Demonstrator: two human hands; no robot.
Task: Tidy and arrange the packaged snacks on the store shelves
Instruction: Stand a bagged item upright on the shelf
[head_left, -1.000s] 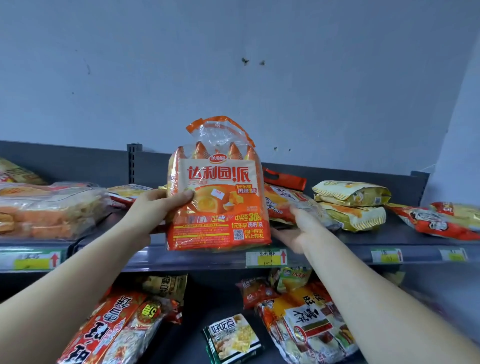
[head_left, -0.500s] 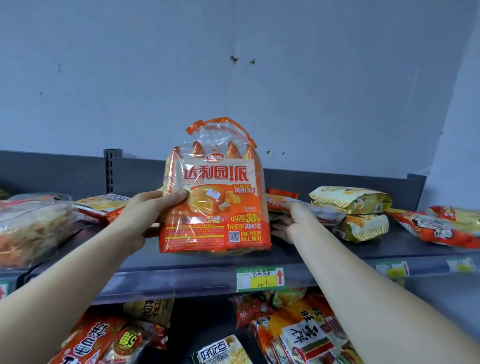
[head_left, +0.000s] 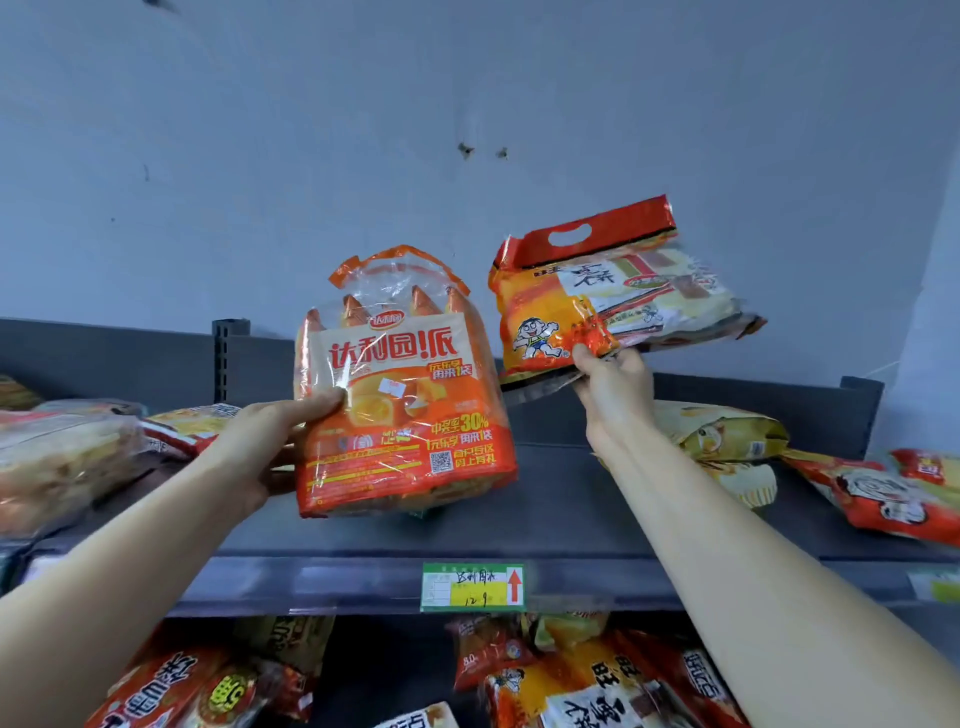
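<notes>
Early yet — left hand (head_left: 260, 447) grips the pie bag (head_left: 400, 395) at centre, right hand (head_left: 615, 384) pinches the cracker bag (head_left: 597, 301) aloft — packs at frame right lie jumbled.

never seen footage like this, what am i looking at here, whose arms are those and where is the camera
There is no machine here. The arms belong to a person, and the single camera sits on that person's head, looking forward at a store shelf, so you see what they see. The left hand grips an orange cake bag by its side and holds it upright over the grey top shelf; whether its bottom touches the shelf is unclear. The right hand pinches the lower edge of a red cracker bag with a cartoon boy on it, lifted and tilted above the shelf. On the shelf lie yellow bags behind the right arm, more red bags at far right and clear packs at left. A price tag sits on the shelf's front edge, and further snack bags fill the shelf below.
</notes>
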